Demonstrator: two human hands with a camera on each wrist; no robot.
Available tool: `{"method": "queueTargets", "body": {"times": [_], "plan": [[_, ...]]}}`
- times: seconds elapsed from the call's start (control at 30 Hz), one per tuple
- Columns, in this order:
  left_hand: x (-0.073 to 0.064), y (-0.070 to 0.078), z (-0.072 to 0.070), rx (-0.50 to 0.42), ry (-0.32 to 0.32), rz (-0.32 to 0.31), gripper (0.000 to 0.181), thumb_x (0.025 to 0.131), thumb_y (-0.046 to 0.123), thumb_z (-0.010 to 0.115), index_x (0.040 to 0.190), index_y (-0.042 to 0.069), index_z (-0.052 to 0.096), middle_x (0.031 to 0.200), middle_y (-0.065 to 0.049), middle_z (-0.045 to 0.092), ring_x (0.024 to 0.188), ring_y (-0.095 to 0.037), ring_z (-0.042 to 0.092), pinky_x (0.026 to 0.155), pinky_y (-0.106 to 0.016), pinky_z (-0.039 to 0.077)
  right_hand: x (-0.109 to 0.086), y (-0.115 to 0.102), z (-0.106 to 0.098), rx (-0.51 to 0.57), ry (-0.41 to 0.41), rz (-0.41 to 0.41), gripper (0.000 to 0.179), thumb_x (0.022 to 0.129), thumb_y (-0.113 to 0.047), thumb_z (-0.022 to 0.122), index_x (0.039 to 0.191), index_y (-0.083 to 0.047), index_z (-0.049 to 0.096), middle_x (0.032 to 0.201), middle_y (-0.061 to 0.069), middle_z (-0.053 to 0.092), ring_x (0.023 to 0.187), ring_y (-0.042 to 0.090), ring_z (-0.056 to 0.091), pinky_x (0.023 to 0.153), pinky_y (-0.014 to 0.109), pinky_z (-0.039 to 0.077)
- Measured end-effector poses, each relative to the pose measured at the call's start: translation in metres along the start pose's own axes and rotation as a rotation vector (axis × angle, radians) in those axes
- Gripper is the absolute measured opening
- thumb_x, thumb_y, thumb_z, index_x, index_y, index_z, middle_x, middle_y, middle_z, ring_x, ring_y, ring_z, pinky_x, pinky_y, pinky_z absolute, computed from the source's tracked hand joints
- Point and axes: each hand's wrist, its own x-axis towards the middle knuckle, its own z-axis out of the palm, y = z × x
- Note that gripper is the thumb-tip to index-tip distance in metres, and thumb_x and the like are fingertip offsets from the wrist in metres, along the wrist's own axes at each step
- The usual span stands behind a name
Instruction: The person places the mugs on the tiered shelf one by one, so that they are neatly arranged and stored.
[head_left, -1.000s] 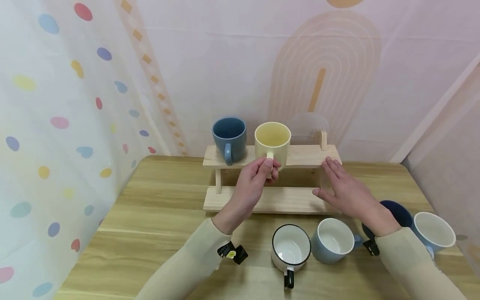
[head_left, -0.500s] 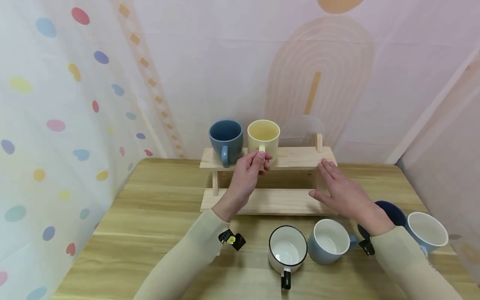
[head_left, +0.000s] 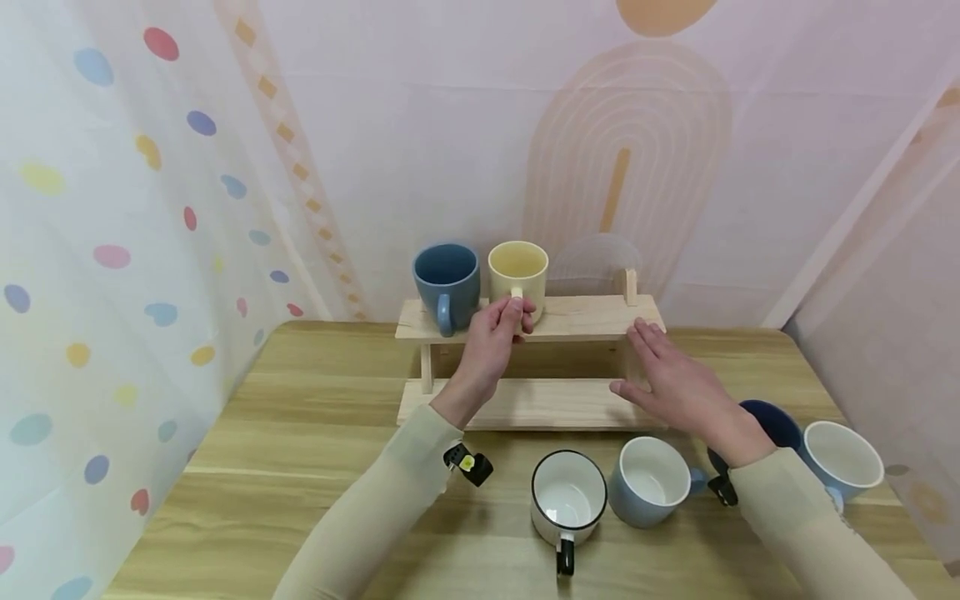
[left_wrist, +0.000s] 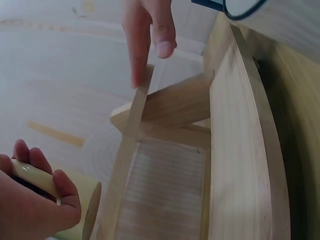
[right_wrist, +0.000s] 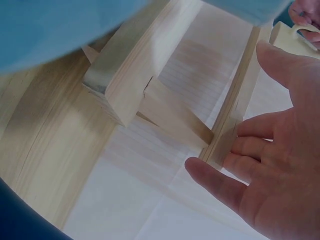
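In the head view, a pale yellow mug (head_left: pixel 528 283) stands upright on the upper board (head_left: pixel 592 317) of a two-tier wooden rack. My left hand (head_left: pixel 487 346) pinches its handle between thumb and fingers. The handle faces me, mostly covered by that hand; the left wrist view also shows the grip around the handle (left_wrist: pixel 35 175). Just left of it is a blue mug (head_left: pixel 459 296), handle to the front. With fingers extended, my right hand (head_left: pixel 678 387) touches the right end of the upper board, as the right wrist view confirms (right_wrist: pixel 280 150).
The rack's lower board (head_left: pixel 547 404) holds no mug. In front stand a white mug with black rim (head_left: pixel 567 500) and a light blue mug (head_left: pixel 648 492). A dark blue mug (head_left: pixel 772 421), partly behind my right wrist, and another light blue mug (head_left: pixel 843 458) are at right.
The yellow mug has gone down and back onto the upper board, a little closer to the blue mug, with my left hand still on its handle. My right hand stays at the board's end.
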Motion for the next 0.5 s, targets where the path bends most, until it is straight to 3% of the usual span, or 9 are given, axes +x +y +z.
{"method": "queueTargets", "body": {"times": [0.17,0.37,0.5], "plan": [[0.004,-0.006,-0.003,-0.015,0.015,-0.01,0.036,0.113,0.024,0.045,0.12,-0.006,0.063,0.098,-0.012,0.062,0.095,-0.02,0.056,0.099,-0.056,0.047,0.001,0.0,0.001,-0.004,0.004,0.002,0.089,0.103,-0.047,0.062,0.161,0.008,0.022,0.169,0.028,0.013,0.156,0.044,0.013,0.121,0.062,0.023],[0.007,-0.014,-0.008,-0.04,0.039,-0.022,0.035,0.113,0.024,0.046,0.119,-0.005,0.064,0.095,-0.005,0.062,0.095,-0.02,0.057,0.093,-0.044,0.05,0.003,-0.001,0.004,0.001,0.011,-0.014,0.089,0.103,-0.047,0.062,0.16,0.008,0.022,0.169,0.028,0.014,0.156,0.045,0.013,0.121,0.061,0.023],[0.007,-0.015,-0.01,-0.032,0.021,-0.022,0.036,0.113,0.026,0.045,0.122,-0.003,0.065,0.101,-0.007,0.065,0.1,-0.021,0.06,0.092,-0.037,0.051,0.005,-0.002,0.004,0.009,0.012,-0.016,0.089,0.103,-0.045,0.063,0.16,0.009,0.022,0.168,0.028,0.014,0.156,0.045,0.013,0.121,0.061,0.022]]}}
